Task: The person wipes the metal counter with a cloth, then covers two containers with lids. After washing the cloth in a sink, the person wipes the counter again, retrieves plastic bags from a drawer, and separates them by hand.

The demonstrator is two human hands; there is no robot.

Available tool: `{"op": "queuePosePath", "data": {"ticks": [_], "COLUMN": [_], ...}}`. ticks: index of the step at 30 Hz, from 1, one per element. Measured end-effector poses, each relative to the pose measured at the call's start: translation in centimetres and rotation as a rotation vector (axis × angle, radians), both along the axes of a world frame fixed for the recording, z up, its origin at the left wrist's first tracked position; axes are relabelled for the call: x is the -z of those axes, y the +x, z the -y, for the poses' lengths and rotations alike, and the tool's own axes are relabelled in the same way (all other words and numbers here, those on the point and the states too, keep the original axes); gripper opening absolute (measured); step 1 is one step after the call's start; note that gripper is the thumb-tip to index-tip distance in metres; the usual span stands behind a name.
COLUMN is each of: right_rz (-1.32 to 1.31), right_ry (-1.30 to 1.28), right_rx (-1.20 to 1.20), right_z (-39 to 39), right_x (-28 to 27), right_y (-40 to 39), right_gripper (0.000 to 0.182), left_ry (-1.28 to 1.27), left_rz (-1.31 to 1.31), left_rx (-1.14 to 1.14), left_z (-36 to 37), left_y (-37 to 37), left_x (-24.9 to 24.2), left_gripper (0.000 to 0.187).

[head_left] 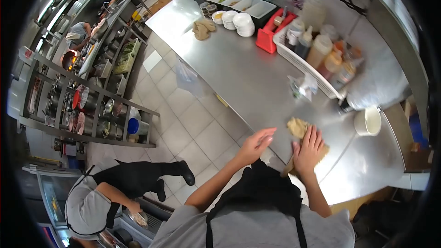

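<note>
My right hand presses down on a tan cloth at the near edge of the steel counter. Folds of the cloth stick out ahead of the fingers and on both sides of the palm. My left hand hovers by the counter's edge, a little left of the cloth, fingers stretched out and holding nothing. Beyond the cloth lies a crumpled clear plastic wrapper. To the right stands a cream tub.
A white basket of sauce bottles, a red holder, stacked white bowls and another tan cloth sit further along the counter. One co-worker bends at a fridge drawer lower left; another works near a flaming pan.
</note>
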State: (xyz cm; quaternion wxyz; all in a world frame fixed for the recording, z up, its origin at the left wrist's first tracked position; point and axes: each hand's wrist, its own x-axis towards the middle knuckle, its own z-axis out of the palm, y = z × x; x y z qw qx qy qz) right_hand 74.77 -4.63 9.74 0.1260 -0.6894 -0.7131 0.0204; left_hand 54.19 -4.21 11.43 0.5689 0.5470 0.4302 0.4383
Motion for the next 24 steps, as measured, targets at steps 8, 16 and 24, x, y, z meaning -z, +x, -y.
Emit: {"op": "queuePosePath", "data": {"ticks": [8, 16, 24], "right_rz": [-0.120, -0.059, -0.354], "right_ry": [0.008, 0.126, 0.350], "right_rx": [-0.209, -0.190, -0.067], "right_z": [-14.5, -28.2, -31.2], "right_x": [-0.3, 1.0, 0.7], "right_y": [-17.5, -32.6, -34.2], "right_gripper": [0.071, 0.072, 0.028], "left_ry": [-0.027, 0.156, 0.126], "left_rz": [-0.232, -0.150, -0.129], "left_rx": [-0.325, -0.450, -0.213], "left_z": [-10.9, -20.7, -26.3], "left_y": [-13.8, -25.1, -35.7], "left_x": [-1.1, -3.2, -0.4], "left_gripper": [0.024, 0.024, 0.027]}}
